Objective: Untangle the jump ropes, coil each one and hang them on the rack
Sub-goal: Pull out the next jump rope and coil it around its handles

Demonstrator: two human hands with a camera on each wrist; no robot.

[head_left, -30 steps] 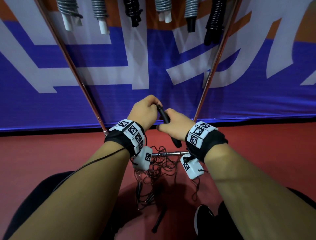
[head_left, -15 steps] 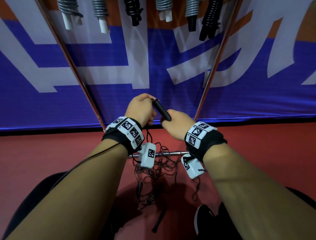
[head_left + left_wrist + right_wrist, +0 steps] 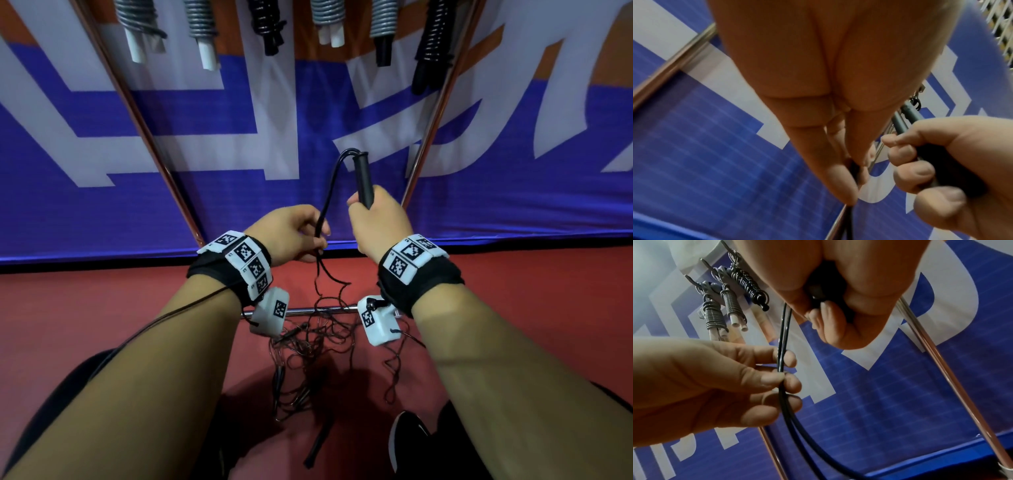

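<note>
Before the rack (image 3: 435, 113), above the tangle (image 3: 308, 349) on the floor, the right hand (image 3: 378, 226) has swung its gripped handle (image 3: 363, 181) upright, while the left hand's (image 3: 291, 236) fingers (image 3: 777, 378) pinch apparently two cord (image 3: 327, 202) strands, probably starting a coil.

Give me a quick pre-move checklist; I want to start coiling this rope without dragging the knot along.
1. Right hand grips the black handle: ok.
2. Left hand pinches the cord below the handle: ok.
3. Cord free of the tangled pile on the floor: not ok, it runs down into it.
4. Second handle located: cannot tell which is this rope's.
5. Free hook among the hung ropes: cannot tell.
</note>
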